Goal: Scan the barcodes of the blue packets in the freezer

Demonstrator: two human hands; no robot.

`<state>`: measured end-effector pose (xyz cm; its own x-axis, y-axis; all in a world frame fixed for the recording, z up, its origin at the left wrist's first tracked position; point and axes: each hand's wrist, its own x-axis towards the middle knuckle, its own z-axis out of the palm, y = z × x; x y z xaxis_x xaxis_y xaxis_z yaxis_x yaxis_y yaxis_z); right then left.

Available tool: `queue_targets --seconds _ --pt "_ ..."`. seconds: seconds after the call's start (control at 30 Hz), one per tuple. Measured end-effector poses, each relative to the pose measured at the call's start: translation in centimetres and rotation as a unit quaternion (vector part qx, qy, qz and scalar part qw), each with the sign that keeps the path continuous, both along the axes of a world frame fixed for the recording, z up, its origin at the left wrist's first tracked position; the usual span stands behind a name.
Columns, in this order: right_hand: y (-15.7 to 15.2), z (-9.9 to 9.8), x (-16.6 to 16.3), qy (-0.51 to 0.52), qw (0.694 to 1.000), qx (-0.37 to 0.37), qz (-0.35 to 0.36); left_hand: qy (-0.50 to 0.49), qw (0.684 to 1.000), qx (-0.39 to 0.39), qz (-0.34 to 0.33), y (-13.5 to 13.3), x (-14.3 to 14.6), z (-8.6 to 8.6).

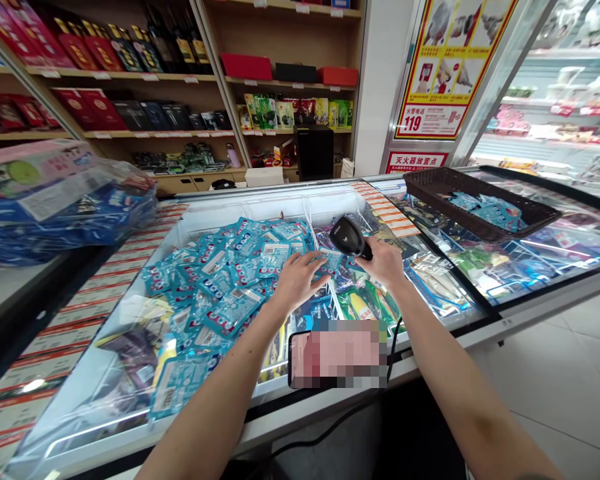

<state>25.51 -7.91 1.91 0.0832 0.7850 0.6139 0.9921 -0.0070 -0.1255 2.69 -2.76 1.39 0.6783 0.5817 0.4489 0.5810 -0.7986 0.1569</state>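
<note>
My right hand (386, 261) is closed round the handle of a black barcode scanner (349, 237), whose head points down and left over an open chest freezer (260, 200). My left hand (300, 279) lies with fingers spread on a blue packet (330, 261) just under the scanner's head. A heap of the same blue-and-white packets (230, 280) fills the freezer's left compartment. A phone (296, 360) with a blurred screen rests on the freezer's front rim between my forearms.
A dark woven basket (480, 200) with a few blue packets stands on the freezer's glass lid at the right. Wrapped cartons (55, 193) lie stacked at the left. Shelves of boxes and bottles line the back wall. A cooler cabinet (560, 100) stands at the far right.
</note>
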Motion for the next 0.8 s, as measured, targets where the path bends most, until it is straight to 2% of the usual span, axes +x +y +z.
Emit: queue_targets --seconds 0.13,0.27,0.43,0.6,0.8 --pt "0.0 0.0 0.0 -0.005 1.0 0.001 0.004 -0.078 0.995 0.02 0.066 0.0 0.2 -0.2" --pt "0.1 0.0 0.1 -0.008 1.0 -0.012 0.0 -0.077 0.992 0.028 0.096 0.3 0.4 -0.8" --pt "0.1 0.0 0.0 -0.013 1.0 -0.013 0.009 -0.128 0.987 -0.026 0.096 1.3 0.0 -1.2" --pt "-0.1 0.1 -0.2 -0.021 0.999 -0.008 0.023 -0.244 0.953 -0.13 0.125 1.8 -0.8 -0.5" --pt "-0.1 -0.2 -0.2 -0.024 0.997 0.006 0.077 -0.254 0.95 -0.12 0.135 1.0 -0.9 0.3"
